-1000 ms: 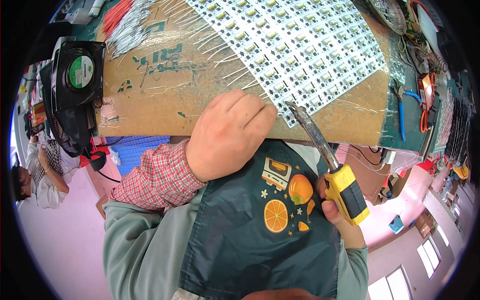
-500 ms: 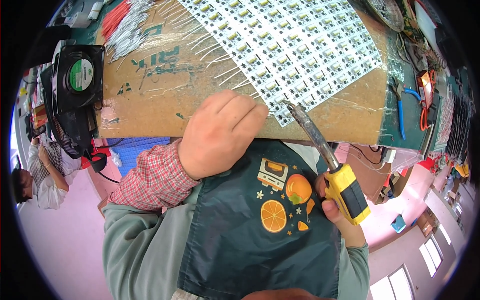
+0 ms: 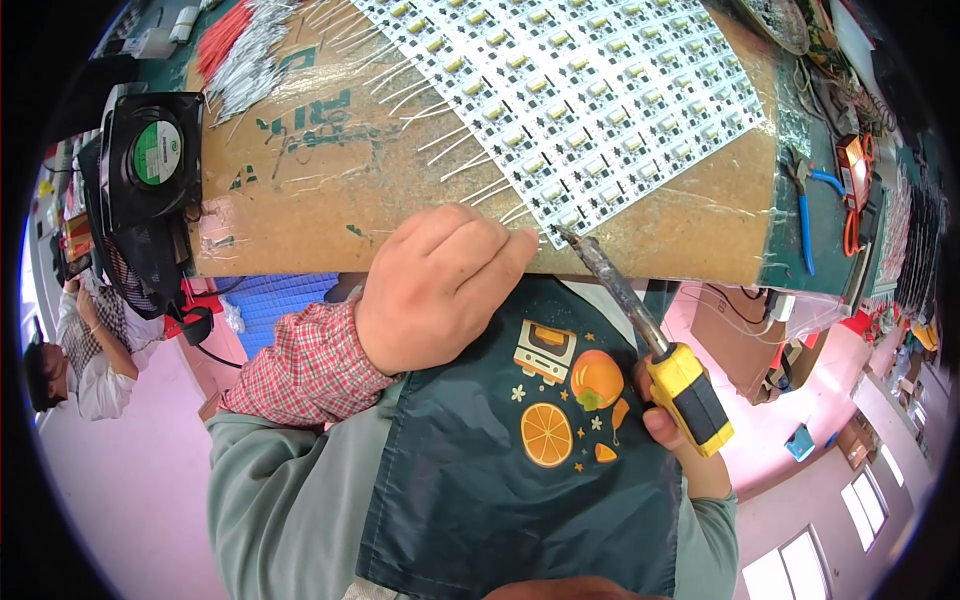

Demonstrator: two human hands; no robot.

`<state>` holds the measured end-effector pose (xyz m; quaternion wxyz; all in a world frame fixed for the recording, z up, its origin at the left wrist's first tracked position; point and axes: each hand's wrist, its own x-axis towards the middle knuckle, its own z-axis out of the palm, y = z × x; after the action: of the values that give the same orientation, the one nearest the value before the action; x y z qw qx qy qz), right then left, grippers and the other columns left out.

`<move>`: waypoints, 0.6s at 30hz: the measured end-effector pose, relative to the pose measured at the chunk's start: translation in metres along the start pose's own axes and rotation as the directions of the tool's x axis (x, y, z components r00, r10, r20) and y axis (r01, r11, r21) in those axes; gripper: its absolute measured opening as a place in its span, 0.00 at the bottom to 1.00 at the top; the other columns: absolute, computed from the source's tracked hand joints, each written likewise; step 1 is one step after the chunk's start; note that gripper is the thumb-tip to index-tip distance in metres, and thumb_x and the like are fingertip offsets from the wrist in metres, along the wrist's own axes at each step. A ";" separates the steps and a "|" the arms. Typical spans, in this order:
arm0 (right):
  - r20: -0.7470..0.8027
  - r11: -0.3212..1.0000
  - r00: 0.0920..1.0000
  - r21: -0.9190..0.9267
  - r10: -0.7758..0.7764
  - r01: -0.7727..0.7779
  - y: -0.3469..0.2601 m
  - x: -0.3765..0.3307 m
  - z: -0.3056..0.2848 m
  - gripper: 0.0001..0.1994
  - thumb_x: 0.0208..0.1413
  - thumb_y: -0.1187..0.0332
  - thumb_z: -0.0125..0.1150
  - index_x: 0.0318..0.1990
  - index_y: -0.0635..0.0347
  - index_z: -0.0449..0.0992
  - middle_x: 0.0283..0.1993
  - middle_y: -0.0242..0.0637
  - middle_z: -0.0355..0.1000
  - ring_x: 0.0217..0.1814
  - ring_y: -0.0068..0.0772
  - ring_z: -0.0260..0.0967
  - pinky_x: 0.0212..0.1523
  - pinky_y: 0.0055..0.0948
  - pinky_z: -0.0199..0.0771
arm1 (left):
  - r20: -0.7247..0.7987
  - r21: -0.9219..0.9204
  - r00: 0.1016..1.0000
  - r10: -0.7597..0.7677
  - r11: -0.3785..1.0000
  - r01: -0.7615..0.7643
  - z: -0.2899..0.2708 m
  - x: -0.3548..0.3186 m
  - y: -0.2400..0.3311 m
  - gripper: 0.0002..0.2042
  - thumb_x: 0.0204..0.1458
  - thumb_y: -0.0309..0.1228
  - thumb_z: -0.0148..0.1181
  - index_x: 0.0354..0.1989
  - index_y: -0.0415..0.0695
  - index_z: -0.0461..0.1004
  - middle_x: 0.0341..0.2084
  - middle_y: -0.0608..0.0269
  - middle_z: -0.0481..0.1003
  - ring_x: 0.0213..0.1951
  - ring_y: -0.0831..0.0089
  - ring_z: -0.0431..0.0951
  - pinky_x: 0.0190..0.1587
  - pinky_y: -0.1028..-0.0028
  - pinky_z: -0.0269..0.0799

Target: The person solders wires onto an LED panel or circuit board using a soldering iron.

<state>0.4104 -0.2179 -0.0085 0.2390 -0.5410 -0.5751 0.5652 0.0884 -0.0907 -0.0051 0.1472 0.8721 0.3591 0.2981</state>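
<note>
A white sheet of small circuit boards (image 3: 600, 112) with yellowish components lies aslant on the cardboard-covered bench. Thin white wires (image 3: 445, 146) stick out from its left edge. My left hand (image 3: 440, 290) is closed, thumb against fingers, just left of the sheet's nearest corner; whatever it pinches is hidden. In my right hand (image 3: 662, 425) is a soldering iron (image 3: 625, 298) with a yellow and black handle, gripped low at the right of my apron. Its tip is at the pads near that corner; whether it touches them I cannot tell.
Bundles of red wires (image 3: 222, 42) and white wires (image 3: 250, 75) lie at the far left. A black fan (image 3: 150, 160) stands at the bench's left edge. Blue-handled pliers (image 3: 804, 225) and an orange tool (image 3: 853, 190) lie at right. Another person (image 3: 95, 340) is at far left.
The soldering iron's tip has moved down and slightly left, closer to the sheet's nearest corner. My left hand has dropped a little, still closed. The sheet appears slightly farther left.
</note>
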 end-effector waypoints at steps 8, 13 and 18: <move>-0.015 0.999 1.000 -0.030 -0.025 0.024 -0.005 0.005 0.005 0.24 0.48 0.50 0.68 0.44 0.61 0.79 0.37 0.43 0.77 0.35 0.51 0.76 0.36 0.38 0.76 | 0.017 0.012 1.000 -0.003 1.000 0.003 0.001 0.000 0.001 0.18 0.36 0.17 0.65 0.42 0.35 0.79 0.29 0.60 0.72 0.30 0.64 0.75 0.32 0.68 0.72; 0.008 0.999 1.000 -0.034 -0.014 0.014 -0.013 0.010 0.005 0.24 0.48 0.47 0.66 0.43 0.59 0.79 0.35 0.42 0.76 0.33 0.50 0.75 0.35 0.37 0.75 | 0.036 -0.010 0.999 -0.011 1.000 0.011 0.000 -0.001 0.000 0.18 0.36 0.18 0.64 0.42 0.35 0.79 0.29 0.60 0.73 0.31 0.63 0.75 0.32 0.67 0.72; 0.018 1.000 1.000 -0.016 0.002 -0.002 -0.008 0.009 0.006 0.24 0.47 0.47 0.67 0.42 0.58 0.79 0.35 0.41 0.76 0.33 0.49 0.75 0.34 0.37 0.74 | 0.035 0.000 0.999 -0.005 1.000 0.005 0.000 -0.001 0.000 0.18 0.36 0.18 0.64 0.41 0.35 0.79 0.30 0.60 0.73 0.31 0.63 0.75 0.33 0.67 0.72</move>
<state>0.3995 -0.2101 -0.0058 0.2292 -0.5384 -0.5811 0.5657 0.0878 -0.0918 -0.0056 0.1546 0.8762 0.3587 0.2824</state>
